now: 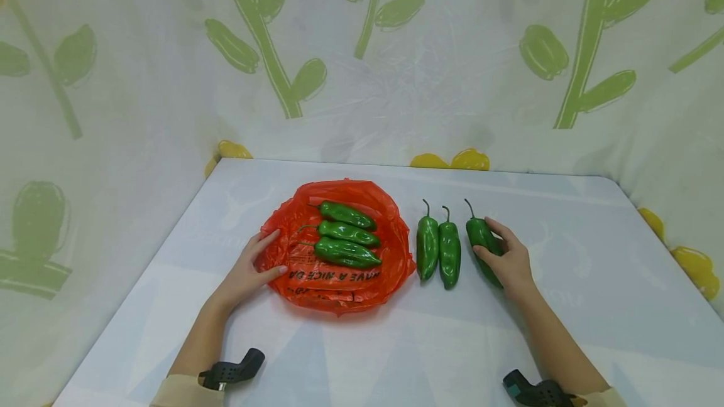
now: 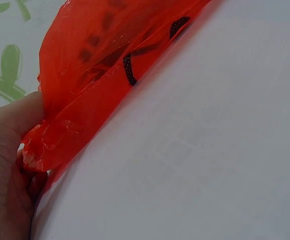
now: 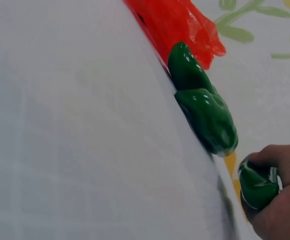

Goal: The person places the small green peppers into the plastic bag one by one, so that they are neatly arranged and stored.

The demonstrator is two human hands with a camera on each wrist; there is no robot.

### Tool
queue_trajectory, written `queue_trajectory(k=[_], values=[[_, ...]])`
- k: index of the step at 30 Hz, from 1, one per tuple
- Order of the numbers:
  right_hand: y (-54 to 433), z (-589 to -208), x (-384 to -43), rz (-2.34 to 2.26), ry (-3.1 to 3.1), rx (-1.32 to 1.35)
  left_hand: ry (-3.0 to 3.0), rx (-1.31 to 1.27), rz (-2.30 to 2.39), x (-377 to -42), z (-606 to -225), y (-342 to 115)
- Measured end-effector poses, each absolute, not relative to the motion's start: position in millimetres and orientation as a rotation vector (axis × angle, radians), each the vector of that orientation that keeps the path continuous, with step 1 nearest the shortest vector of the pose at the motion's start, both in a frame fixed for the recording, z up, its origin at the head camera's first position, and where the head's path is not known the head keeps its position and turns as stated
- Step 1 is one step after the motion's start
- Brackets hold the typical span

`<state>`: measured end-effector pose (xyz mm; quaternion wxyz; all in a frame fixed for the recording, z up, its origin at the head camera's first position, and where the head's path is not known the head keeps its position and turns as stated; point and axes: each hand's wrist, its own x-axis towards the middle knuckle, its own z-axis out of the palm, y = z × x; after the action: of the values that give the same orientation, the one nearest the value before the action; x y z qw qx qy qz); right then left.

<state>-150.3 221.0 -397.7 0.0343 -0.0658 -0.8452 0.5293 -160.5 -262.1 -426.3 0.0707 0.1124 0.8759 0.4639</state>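
A red plastic bag [image 1: 398, 269] lies opened out on the table, its rim spread into a rough circle. Three green peppers [image 1: 346, 252] rest side by side inside it, above black printed letters. My left hand [image 1: 249, 270] holds the bag's left edge, and in the left wrist view the red film [image 2: 79, 100] passes between thumb and fingers. Right of the bag, two green peppers [image 1: 449, 255] lie lengthwise next to each other. My right hand [image 1: 511, 265] grips another green pepper [image 1: 481, 232] just beyond them, thumb on its near side; the right wrist view shows its end [image 3: 259, 186].
The pale table [image 1: 362, 357] carries a faint pattern and ends at a straight back edge. Behind and around it hangs a light sheet [image 1: 430, 80] printed with green stems and yellow flowers. Dark straps [image 1: 233, 370] sit on both wrists.
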Motion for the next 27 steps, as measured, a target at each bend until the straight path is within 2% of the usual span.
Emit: queue_trajectory(k=[27], values=[[200.0, -379.4, -153.8, 1.527, -2.572, -0.018, 2.640, 0.344, 1.384, -160.6, -427.1, -263.3]])
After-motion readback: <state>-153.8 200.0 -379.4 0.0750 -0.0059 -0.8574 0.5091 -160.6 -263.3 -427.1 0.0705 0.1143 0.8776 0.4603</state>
